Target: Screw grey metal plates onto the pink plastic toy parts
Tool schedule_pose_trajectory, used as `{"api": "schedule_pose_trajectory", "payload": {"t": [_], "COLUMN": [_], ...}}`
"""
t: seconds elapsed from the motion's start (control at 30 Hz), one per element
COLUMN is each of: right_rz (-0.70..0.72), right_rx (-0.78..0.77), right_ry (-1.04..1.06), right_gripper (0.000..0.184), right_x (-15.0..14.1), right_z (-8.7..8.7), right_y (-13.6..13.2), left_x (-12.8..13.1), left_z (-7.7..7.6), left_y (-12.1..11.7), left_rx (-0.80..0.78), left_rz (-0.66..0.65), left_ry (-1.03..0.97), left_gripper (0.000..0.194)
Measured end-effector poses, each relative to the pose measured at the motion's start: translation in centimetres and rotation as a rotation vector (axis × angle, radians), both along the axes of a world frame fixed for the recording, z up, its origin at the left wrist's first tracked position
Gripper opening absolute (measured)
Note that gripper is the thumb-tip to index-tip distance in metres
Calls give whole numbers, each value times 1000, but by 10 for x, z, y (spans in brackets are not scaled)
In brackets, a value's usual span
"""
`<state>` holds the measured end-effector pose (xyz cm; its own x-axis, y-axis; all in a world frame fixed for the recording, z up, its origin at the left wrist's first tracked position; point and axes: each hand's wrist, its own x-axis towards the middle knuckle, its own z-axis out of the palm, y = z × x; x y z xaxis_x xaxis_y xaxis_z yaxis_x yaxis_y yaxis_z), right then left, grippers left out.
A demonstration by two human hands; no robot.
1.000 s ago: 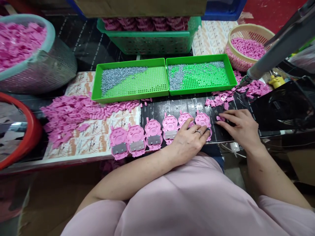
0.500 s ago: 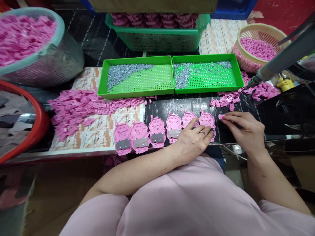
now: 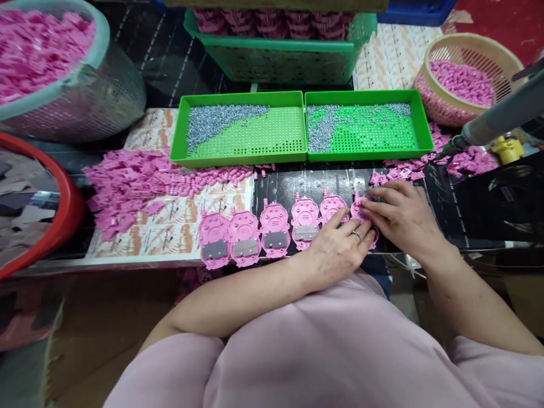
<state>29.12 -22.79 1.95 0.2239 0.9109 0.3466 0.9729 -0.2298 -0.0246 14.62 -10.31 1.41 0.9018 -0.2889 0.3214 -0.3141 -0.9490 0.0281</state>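
Observation:
Several pink toy shells (image 3: 275,229) lie in a row near the table's front edge, most with a grey metal plate. My left hand (image 3: 335,249), wearing a ring, lies with fingers spread flat on the two shells at the right end. My right hand (image 3: 402,214) is over the rightmost shell (image 3: 359,211), fingertips pinched together on it. A small pink piece was in those fingers a moment ago; it is hidden now.
Two green trays (image 3: 242,131) (image 3: 365,126) of small grey screws sit behind the row. Loose pink parts (image 3: 127,184) are heaped at left and at right (image 3: 463,161). Baskets of pink parts stand at back left (image 3: 51,68) and right (image 3: 461,79). A hanging screwdriver (image 3: 493,122) points down at right.
My right hand picked a small pink piece from the table at right and carried it left onto the rightmost shell. The left hand stayed on the shells.

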Motion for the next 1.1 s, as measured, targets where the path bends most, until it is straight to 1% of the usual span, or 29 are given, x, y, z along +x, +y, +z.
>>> {"api": "schedule_pose_trajectory", "payload": {"t": [0.07, 0.13, 0.23, 0.33, 0.43, 0.47, 0.53, 0.6, 0.67, 0.73, 0.8, 0.87, 0.9, 0.97, 1.03, 1.1], "right_rz": [-12, -3, 15, 14, -61, -95, -140, -144, -137, -96, -16, 45, 36, -60, -173, -209], "right_rx": [-75, -115, -86, -26, 16, 10, -51, -125, -143, -122, -95, -62, -43, -23, -37, -68], "right_ry": [-106, -163, -163, -89, -16, -13, -37, -52, -36, 15, 85, 131, 128, 67, -27, -93], "right_gripper": [17, 19, 18, 17, 18, 19, 22, 21, 18, 18, 21, 23, 22, 19, 21, 24], "right_x": [-7, -13, -14, -3, 17, 23, 33, 39, 43, 47, 51, 54, 54, 52, 47, 43], "right_z": [8, 13, 12, 11, 14, 15, 14, 10, 4, 0, -1, 2, 4, 7, 8, 5], "right_y": [0, 2, 3, 3, 5, 7, 13, 21, 27, 29, 27, 23, 21, 20, 22, 26], "left_x": [0, 0, 0, 0, 2, 3, 5, 5, 4, 0, -7, -15, -20, -28, -34, -37], "left_z": [-1, -2, -5, -5, -4, -4, -3, -2, 0, 3, 7, 10, 11, 11, 11, 9], "left_y": [0, 0, 0, 1, 1, 1, 0, -1, 1, 5, 13, 23, 27, 33, 35, 33], "left_rx": [-10, -19, -27, -27, -15, -10, -1, 0, -19, -46, -61, -59, -54, -42, -34, -44], "left_rz": [-6, -14, -9, -3, -24, -26, -22, -20, -22, -6, 35, 87, 112, 143, 148, 140], "left_ry": [12, 10, -21, -32, -13, -10, -9, -9, -20, -57, -102, -129, -135, -137, -134, -126], "left_gripper": [29, 28, 27, 28, 27, 27, 25, 25, 24, 25, 26, 24, 22, 20, 19, 20]}}
